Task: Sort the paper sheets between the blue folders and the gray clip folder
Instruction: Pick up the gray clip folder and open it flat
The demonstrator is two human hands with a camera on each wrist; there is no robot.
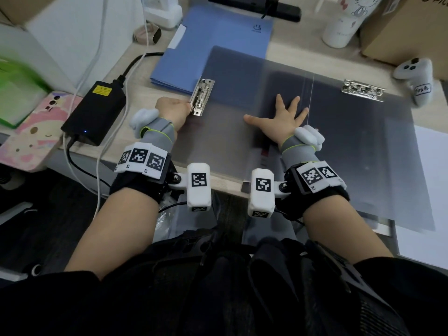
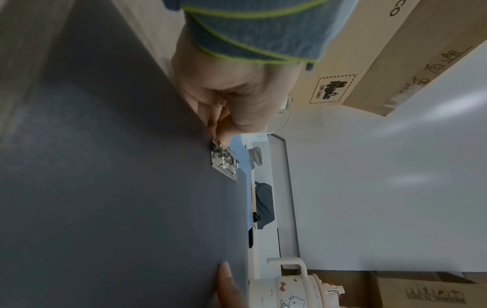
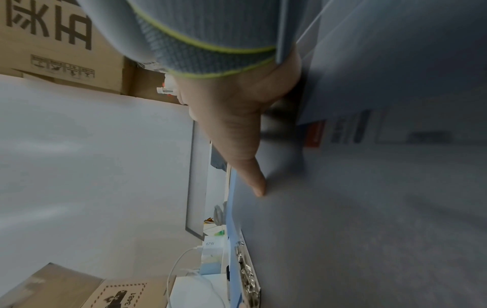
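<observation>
1. Folder position: the gray clip folder (image 1: pixel 303 132) lies opened flat on the wooden desk (image 1: pixel 143 98), its translucent cover spread toward the near edge. A printed sheet shows faintly through the cover near the right wrist; its text is too blurred to read.
2. Clips: one metal clip (image 1: pixel 201 96) sits at the folder's far-left corner; a second metal clip (image 1: pixel 363 90) sits at the far-right part of the folder.
3. Left hand (image 1: pixel 173 110): fingers curled, the fingertips pinching the near end of the left clip — confirmed in the left wrist view, where the thumb and fingers close on the clip's tip (image 2: pixel 224 158).
4. Right hand (image 1: pixel 278 122): palm down on the folder's middle, fingers straight and spread apart, pressing the cover flat. The right wrist view shows the thumb (image 3: pixel 245 154) extended with its tip touching the gray surface.
5. Blue folders (image 1: pixel 213 47): stacked and closed, at the far left of the gray folder, partly overlapped by its far-left corner.
6. Loose paper sheet (image 1: pixel 429 190): white, at the near right, partly under the gray folder's right edge.
7. Surroundings — a black power adapter (image 1: pixel 97 110) left of the left hand, a white cup (image 1: pixel 344 20) and a cardboard box (image 1: pixel 407 27) at the far right.
</observation>
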